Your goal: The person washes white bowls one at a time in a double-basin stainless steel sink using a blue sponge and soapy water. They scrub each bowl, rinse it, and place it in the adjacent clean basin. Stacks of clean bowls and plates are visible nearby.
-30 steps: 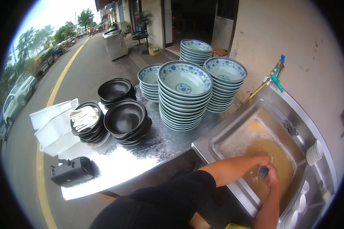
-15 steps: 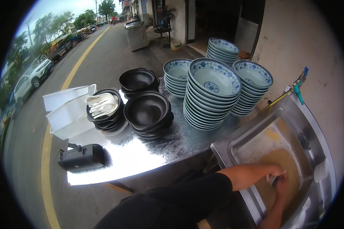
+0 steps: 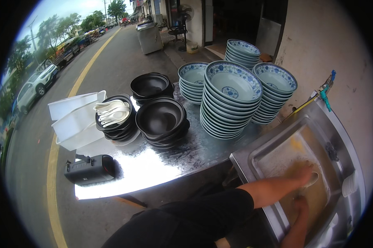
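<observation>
A steel sink (image 3: 273, 223) at the lower right holds murky brown water (image 3: 319, 198) with foam. My left hand (image 3: 303, 174) is over the water, closed at the edge of a small white-rimmed oval piece (image 3: 313, 179). It looks like the bowl of a spoon, but its kind is not certain. Nearer to me, my right hand (image 3: 301, 203) dips into the water, its fingers hidden and blurred. The two hands are apart. Small white dishes (image 3: 349, 186) stand stacked on the sink's right ledge, with white pieces (image 3: 329, 229) lying nearer.
Left of the sink, a steel table (image 3: 153, 173) bears stacks of blue-patterned bowls (image 3: 232, 84), black pots (image 3: 161, 118), white spoons (image 3: 113, 113), white plastic bins (image 3: 77, 124) and a black speaker (image 3: 89, 169). A tap with a teal handle (image 3: 325, 99) stands behind the sink.
My hands were together in the water and have parted. The left has moved up and away, beside the white-rimmed oval piece, now in plain view; the right has come slightly nearer.
</observation>
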Available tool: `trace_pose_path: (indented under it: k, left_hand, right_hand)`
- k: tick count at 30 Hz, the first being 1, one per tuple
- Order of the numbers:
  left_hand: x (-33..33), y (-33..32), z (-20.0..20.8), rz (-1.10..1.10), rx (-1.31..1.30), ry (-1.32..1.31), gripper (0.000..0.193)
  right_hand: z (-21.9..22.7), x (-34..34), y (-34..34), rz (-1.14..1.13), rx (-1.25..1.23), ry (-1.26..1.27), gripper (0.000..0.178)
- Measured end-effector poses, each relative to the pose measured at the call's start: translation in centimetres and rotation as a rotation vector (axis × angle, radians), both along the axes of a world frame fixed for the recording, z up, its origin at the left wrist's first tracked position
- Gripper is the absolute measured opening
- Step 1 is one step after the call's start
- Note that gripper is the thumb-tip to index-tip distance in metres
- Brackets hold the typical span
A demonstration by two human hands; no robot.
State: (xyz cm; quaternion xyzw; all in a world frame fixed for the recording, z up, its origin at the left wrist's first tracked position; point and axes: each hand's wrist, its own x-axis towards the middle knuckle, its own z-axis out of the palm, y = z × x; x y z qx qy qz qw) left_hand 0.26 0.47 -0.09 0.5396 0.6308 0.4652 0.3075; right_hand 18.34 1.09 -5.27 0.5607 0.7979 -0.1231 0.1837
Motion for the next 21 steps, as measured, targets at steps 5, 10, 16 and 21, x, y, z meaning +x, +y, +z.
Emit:
trace_pose_path:
  k: [5, 10, 16, 21]
  left_hand:
    - [-2.9, 1.6, 0.6, 0.068, -0.337, -0.987, 0.025]
    - [-2.8, 3.2, -0.4, 0.156, -0.337, -1.261, 0.021]
    - [1.1, 2.3, -1.2, -0.566, -0.527, -1.41, 0.023]
    - [0.3, 3.6, -2.3, -0.785, -0.818, -1.007, 0.022]
  right_hand:
    - [2.5, -1.7, -1.2, -0.298, 0.006, 0.753, 0.028]
    - [9.1, -8.1, -5.1, -0.277, 0.396, 1.345, 0.024]
    - [11.6, -10.2, -6.9, 0.072, 1.062, 1.124, 0.026]
    - [12.8, -7.4, -5.8, -0.394, 0.986, 1.29, 0.042]
